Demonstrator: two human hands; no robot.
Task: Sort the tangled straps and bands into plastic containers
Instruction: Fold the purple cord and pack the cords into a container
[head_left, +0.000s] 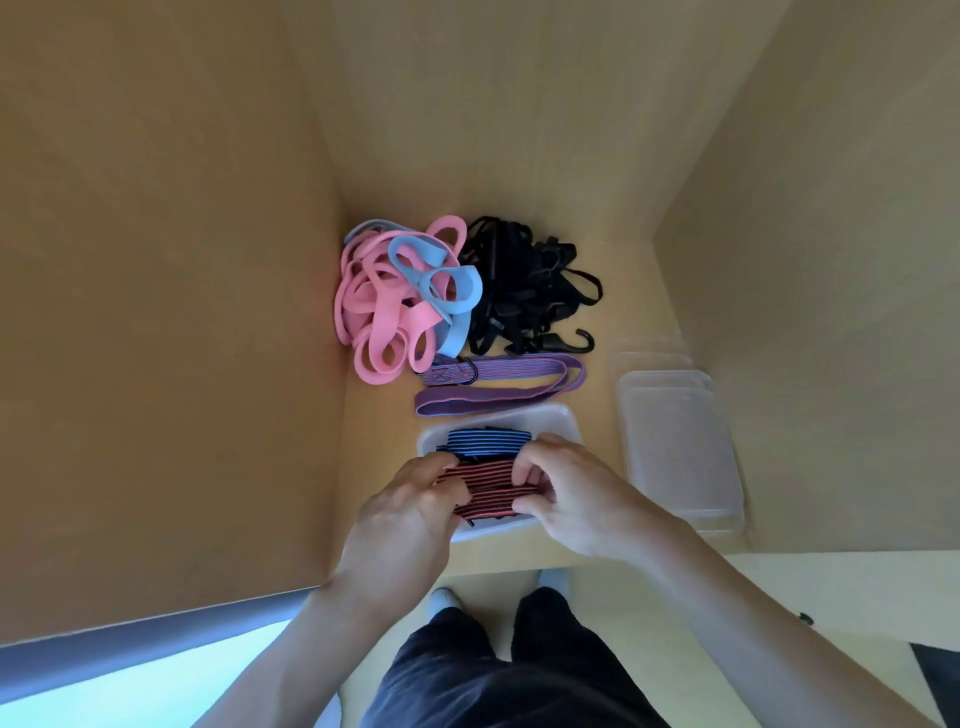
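Pinching the folded red-striped strap (485, 491) with both hands' fingers (524, 475), you keep it compact for the near plastic container (563, 418).

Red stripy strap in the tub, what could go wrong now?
The folded red striped strap, pinched by the left hand and right hand, might spring open when released and spill over the rim of the container. It could also nudge the blue striped strap beside it loose.

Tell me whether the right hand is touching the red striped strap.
Touching. The head view shows the right hand with its fingers curled onto the near end of the red striped strap, pinching it.
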